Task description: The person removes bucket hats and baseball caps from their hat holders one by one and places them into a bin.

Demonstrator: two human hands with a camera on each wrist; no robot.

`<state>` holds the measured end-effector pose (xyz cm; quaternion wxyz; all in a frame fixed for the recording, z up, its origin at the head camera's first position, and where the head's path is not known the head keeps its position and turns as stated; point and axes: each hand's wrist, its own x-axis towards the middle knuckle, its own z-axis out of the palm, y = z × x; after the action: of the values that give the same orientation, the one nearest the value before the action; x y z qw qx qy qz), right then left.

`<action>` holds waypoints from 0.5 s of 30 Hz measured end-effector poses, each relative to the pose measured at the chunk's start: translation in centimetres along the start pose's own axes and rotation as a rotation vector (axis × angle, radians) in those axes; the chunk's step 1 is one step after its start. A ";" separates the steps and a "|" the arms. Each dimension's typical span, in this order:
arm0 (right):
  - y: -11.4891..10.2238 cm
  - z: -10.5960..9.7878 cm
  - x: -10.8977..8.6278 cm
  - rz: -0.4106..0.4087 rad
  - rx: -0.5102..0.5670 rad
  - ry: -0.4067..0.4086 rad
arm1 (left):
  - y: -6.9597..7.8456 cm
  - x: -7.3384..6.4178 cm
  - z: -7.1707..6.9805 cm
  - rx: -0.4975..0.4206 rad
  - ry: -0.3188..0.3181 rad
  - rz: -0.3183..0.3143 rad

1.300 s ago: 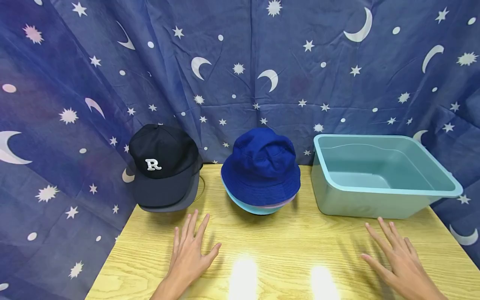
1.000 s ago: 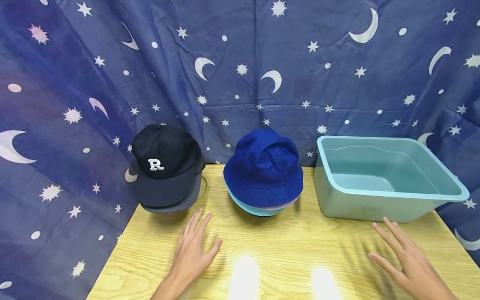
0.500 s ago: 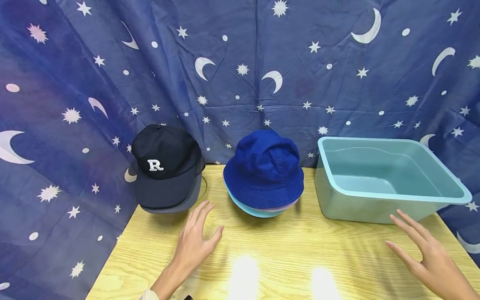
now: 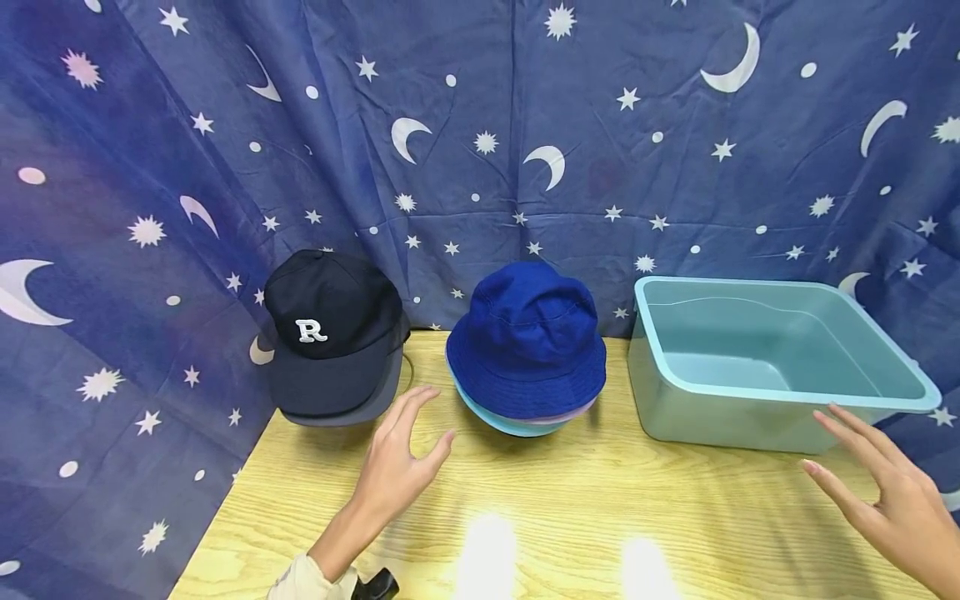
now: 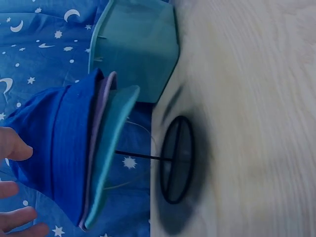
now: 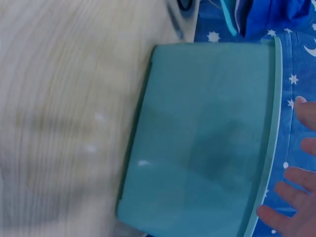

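My left hand (image 4: 397, 462) hovers over the table between two hat stacks, holding nothing, with fingers relaxed and thumb apart. Just beyond it is a stack of bucket hats, a blue bucket hat (image 4: 528, 342) on top, with lilac and light blue brims below. The left wrist view shows the stack on a black wire stand (image 5: 177, 159). To the left sits a black cap (image 4: 330, 317) with a white R, over a grey cap brim (image 4: 367, 404). My right hand (image 4: 892, 492) hangs in front of the teal bin (image 4: 705, 417), fingers spread and holding nothing.
The teal bin stands at the table's right, its inside bare. A blue curtain (image 4: 585, 100) with moons and stars hangs behind and along the left side. The wooden table (image 4: 570, 492) has two bright glare patches near its front.
My left hand has moved slightly forward and lifted, its sleeve now visible. My right hand has shifted to the right along the bin's front. The hats and bin stay in place.
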<state>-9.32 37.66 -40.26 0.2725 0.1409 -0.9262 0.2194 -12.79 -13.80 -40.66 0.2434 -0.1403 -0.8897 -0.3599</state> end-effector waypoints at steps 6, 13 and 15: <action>1.2 -0.7 1.2 -0.006 0.004 0.085 | 1.1 1.1 0.1 -0.061 0.011 0.040; 3.0 -1.2 2.7 -0.073 0.033 0.153 | 2.2 2.2 0.2 -0.127 0.020 0.068; 3.5 -1.3 3.1 -0.072 0.023 0.164 | 2.4 2.5 0.2 -0.132 0.020 0.074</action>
<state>-12.58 40.91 -38.70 0.3535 0.1586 -0.8925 0.2309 -13.92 -11.77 -38.13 0.2555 -0.1853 -0.8557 -0.4101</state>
